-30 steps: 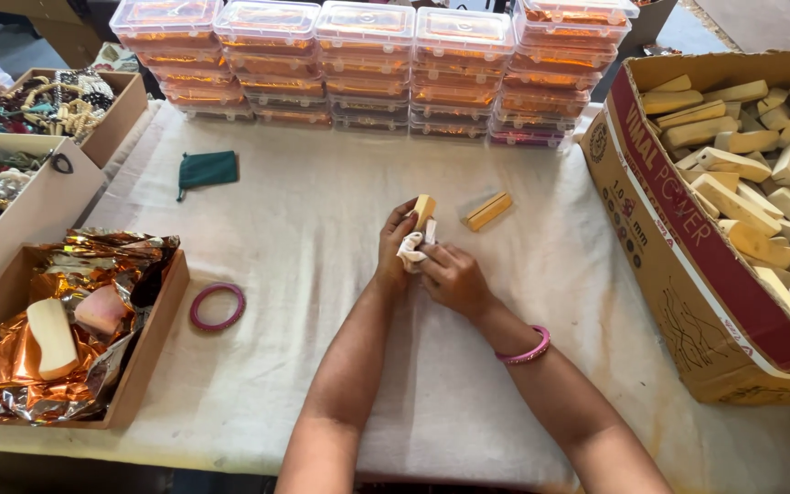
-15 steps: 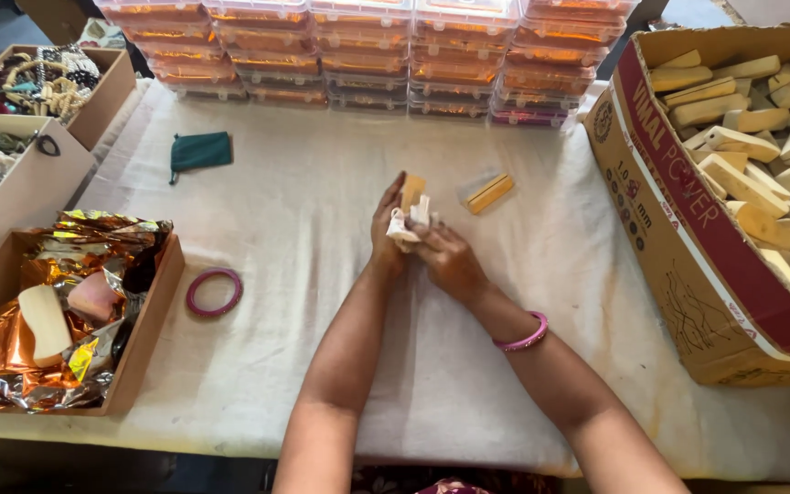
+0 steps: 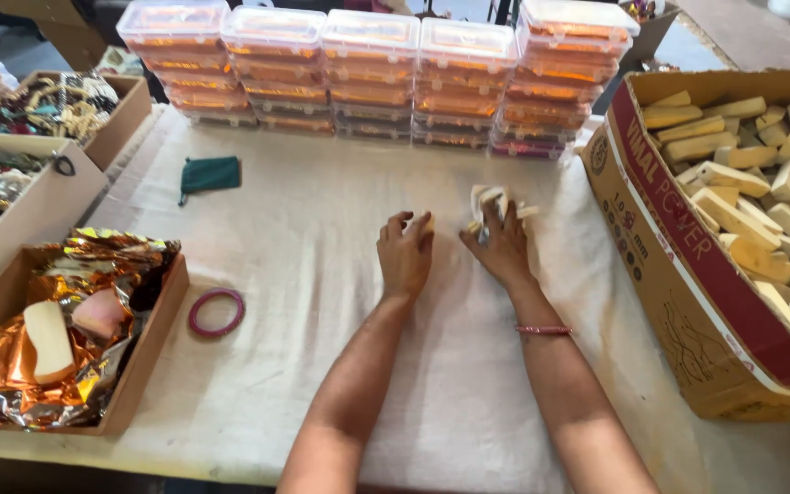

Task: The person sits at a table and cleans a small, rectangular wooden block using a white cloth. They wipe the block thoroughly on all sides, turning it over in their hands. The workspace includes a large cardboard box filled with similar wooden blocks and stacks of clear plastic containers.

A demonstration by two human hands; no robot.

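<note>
My left hand rests palm down on the white table cover, fingers curled over a small pale wooden block that peeks out at the fingertips. My right hand lies just to its right, gripping a crumpled white cloth between the fingers. The tip of a second wooden piece shows beside the cloth, mostly hidden under that hand. A pink bangle is on my right wrist.
Stacked clear plastic boxes line the far edge. A large cardboard box of wooden blocks stands right. At left are a foil-lined tray, jewellery boxes, a green pouch and a loose pink bangle.
My hands have separated. The left hand lowered the block to the table. The right hand carried the cloth rightward onto the second wooden piece.
</note>
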